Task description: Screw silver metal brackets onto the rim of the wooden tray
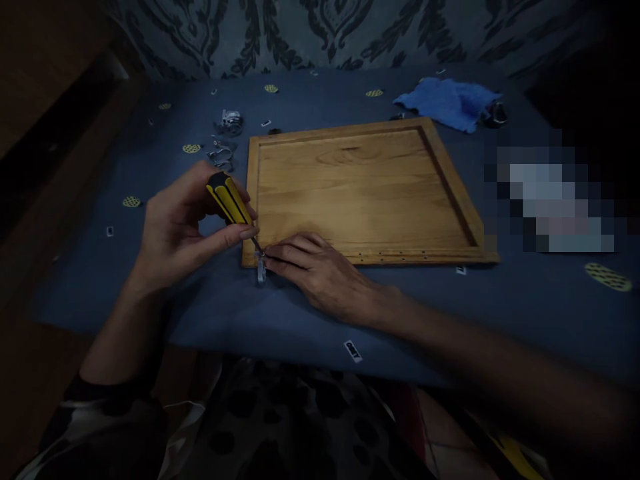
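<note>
A framed wooden panel, like a cabinet door [345,193], lies flat on the dark blue fabric. My left hand [173,230] is closed around a yellow-and-black screwdriver [230,200], which it holds tilted. The shaft points down to a metal hinge [261,272] at the panel's near left corner, and its tip appears to meet the hinge. From the right, my right hand [330,280] rests over the panel's near edge, its fingers together and their tips pressed at the hinge. Those fingertips partly cover the hinge. Small dark holes run along the near rail to the right.
Behind my left hand lie loose metal hinges [231,122]. A crumpled blue cloth [450,103] is beyond the panel's far right corner, with a dark object [497,115] beside it. A patterned upright surface [325,33] stands at the back. One patch at right is pixelated.
</note>
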Demonstrator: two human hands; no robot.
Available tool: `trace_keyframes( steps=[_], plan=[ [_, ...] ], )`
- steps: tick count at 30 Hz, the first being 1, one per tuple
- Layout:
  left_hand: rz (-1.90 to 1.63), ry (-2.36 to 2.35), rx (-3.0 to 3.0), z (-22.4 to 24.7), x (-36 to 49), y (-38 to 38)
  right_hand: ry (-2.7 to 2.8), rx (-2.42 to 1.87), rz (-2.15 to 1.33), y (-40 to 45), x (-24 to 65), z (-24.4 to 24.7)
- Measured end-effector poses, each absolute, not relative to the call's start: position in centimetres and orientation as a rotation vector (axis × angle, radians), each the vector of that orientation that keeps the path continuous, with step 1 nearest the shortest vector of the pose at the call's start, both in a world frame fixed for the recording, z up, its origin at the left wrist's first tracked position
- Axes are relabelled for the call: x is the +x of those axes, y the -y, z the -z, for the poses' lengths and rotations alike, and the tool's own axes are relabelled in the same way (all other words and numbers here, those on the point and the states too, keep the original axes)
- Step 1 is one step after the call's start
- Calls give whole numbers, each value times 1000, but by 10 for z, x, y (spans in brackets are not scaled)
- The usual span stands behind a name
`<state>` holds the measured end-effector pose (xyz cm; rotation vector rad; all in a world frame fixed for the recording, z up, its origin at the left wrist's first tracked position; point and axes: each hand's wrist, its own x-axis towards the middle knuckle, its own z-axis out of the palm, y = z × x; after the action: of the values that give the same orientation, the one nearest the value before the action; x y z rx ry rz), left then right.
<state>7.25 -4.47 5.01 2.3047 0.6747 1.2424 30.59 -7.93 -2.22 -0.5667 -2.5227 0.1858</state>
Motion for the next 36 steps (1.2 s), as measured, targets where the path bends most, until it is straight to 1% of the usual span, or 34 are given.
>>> trace_keyframes(
  steps=[5,14,24,31,36],
  plan=[
    [-1225,-695,2307,-53,75,46,2529,-574,-188,79,306,22],
    [-1355,-668,2269,-46,73,42,2515,-544,-152,79,307,23],
    [-1193,-641,2258,-51,73,48,2538,-526,-166,79,308,18],
    [-1410,-578,2075,-53,71,47,2548,-536,-194,78,309,20],
    [-1319,-583,2108,-51,75,49,2566,-544,-182,78,309,17]
  ],
)
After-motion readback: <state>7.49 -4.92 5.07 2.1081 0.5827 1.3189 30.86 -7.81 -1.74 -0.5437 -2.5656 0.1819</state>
